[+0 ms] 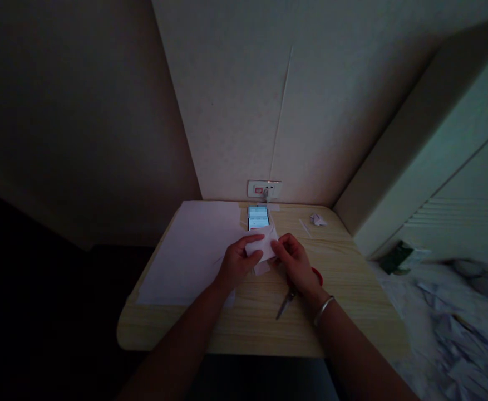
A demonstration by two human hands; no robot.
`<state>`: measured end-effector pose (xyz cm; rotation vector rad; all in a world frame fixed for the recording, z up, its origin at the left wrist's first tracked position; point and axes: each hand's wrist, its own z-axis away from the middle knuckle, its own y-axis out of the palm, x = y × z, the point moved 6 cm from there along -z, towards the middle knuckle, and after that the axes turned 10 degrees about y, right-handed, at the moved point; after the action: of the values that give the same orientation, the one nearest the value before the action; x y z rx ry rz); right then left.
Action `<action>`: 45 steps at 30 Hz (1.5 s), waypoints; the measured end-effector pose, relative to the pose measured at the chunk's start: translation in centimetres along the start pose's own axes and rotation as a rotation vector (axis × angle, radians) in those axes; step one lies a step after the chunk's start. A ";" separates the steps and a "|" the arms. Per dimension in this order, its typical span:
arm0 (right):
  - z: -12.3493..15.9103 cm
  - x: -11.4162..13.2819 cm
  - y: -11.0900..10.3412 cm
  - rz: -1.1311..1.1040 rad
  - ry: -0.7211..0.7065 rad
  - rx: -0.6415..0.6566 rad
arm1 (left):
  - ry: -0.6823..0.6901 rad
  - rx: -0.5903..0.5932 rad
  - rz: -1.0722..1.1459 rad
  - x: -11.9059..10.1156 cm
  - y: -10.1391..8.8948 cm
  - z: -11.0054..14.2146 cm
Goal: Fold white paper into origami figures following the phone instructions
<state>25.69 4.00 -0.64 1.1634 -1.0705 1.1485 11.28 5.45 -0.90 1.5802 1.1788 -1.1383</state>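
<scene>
Between my two hands is a small piece of white paper [261, 245], held above the wooden table. My left hand [238, 262] grips its left side, thumb in front and fingers along the top. At its right edge, my right hand [294, 259] pinches the paper between thumb and fingers. Scissors [286, 304] with red handles lie under my right wrist, which hides part of them. Just behind the paper, a phone [257, 217] with a lit screen rests on the table. Large white sheets [187, 250] lie to the left of my left hand.
The wooden table [269, 337] stands against a wall with a socket [264, 189] and a plug in it. A crumpled paper piece [318, 219] and a thin paper strip [305, 228] lie at the back right. Beyond the right edge is rumpled bedding [469, 345].
</scene>
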 end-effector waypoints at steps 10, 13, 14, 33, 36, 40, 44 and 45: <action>-0.2 -0.1 -0.7 -0.068 -0.079 -0.067 | -0.113 0.099 0.237 0.7 1.4 0.3; -0.4 -0.4 -0.9 -0.061 -0.080 -0.086 | -0.084 0.100 0.205 0.8 1.3 0.1; -0.4 -0.5 -1.0 -0.065 -0.079 -0.088 | -0.076 0.099 0.189 0.8 1.2 0.1; -0.4 -0.6 -0.8 -0.047 0.007 -0.089 | -0.110 0.146 0.116 0.7 1.6 0.2; -0.2 -0.3 -0.9 -0.010 0.000 -0.111 | -0.102 0.155 0.111 0.8 1.6 0.2; -0.1 -0.2 -0.9 0.003 0.002 -0.108 | -0.086 0.183 0.045 1.2 1.5 0.2; -0.2 -0.3 -0.9 0.068 -0.011 -0.117 | -0.079 0.205 -0.049 1.7 1.4 0.2; -0.2 -0.3 -1.0 0.104 -0.033 -0.135 | -0.077 0.207 -0.056 1.7 1.4 0.2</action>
<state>26.62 4.17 -1.03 1.0336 -1.2270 1.1224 12.86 5.30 -2.49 1.6490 1.0894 -1.3824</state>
